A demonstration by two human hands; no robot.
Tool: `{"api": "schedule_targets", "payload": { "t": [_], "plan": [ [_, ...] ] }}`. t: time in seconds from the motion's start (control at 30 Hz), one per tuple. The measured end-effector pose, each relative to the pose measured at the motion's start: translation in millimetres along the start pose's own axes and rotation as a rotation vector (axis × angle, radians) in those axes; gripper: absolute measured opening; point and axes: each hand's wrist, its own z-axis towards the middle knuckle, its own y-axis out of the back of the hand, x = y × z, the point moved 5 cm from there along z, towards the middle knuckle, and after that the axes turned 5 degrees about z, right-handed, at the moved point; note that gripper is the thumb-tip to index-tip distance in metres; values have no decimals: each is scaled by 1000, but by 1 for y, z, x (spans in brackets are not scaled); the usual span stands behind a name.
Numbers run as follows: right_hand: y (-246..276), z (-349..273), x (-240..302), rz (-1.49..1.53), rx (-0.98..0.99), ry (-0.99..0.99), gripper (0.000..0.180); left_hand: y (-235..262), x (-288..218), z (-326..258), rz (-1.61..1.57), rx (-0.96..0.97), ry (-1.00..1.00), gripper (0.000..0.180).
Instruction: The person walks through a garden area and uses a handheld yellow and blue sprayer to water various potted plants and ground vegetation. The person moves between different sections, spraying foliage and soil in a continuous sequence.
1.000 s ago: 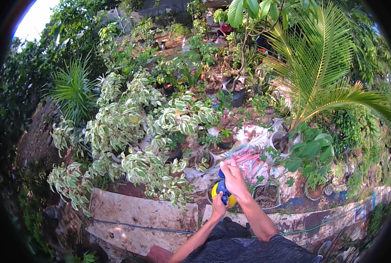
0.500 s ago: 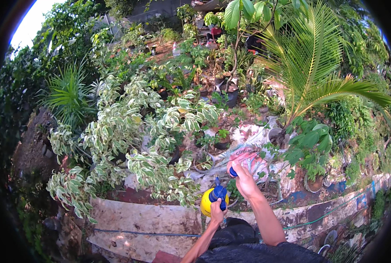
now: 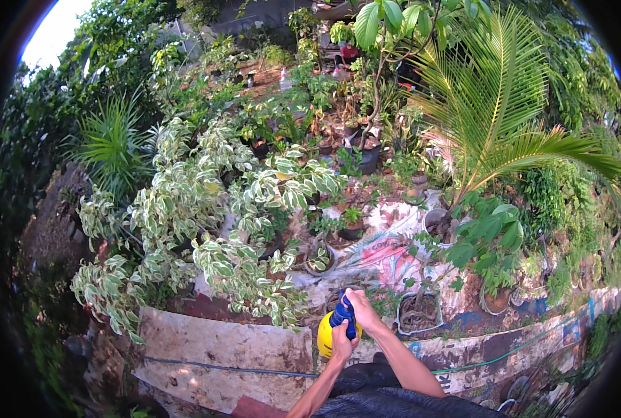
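Observation:
In front of my body is a pump spray bottle with a round yellow tank and a blue spray head. My left hand is closed around the blue handle behind the head. At the front tip of the spray head, my right hand is closed with its fingers on a small blue nozzle cap. Whether the cap is seated on the tip cannot be made out, because the fingers cover the joint.
A bushy plant with white-edged leaves spreads at the left. Beyond the low wall lie printed sacking and a square planter. A palm rises at the right. Someone in red is far back.
My right hand has come down and left, bringing the blue nozzle cap from the air beside the spray bottle to its tip. My left hand keeps its hold.

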Motion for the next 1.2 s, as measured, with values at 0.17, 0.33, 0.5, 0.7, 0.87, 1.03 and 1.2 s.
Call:
{"api": "schedule_targets", "payload": {
  "t": [0.17, 0.33, 0.5, 0.7, 0.87, 1.03, 1.2],
  "plan": [
    [35, -12, 3, -287, -121, 224, 37, -27, -7, 6, 146, -24, -16, 53],
    [61, -36, 16, -83, -229, 265, 40, -55, -12, 13, 278, -139, -169, 57],
    [76, -35, -2, 38, -296, 95, 58, -70, 1, 21, 318, -239, -132, 56],
    [82, -31, -38, 9, -221, -104, 60, -73, 19, 23, 275, -302, 16, 46],
    [79, -34, -54, -20, -245, -143, 66, -70, 21, 20, 345, -392, -35, 47],
    [80, -36, -64, 67, -277, -265, 58, -61, 39, 21, 144, -459, 87, 51],
    [69, -44, -65, 339, -183, -332, 46, -52, 41, 24, 231, -486, 46, 50]
  ]
}}
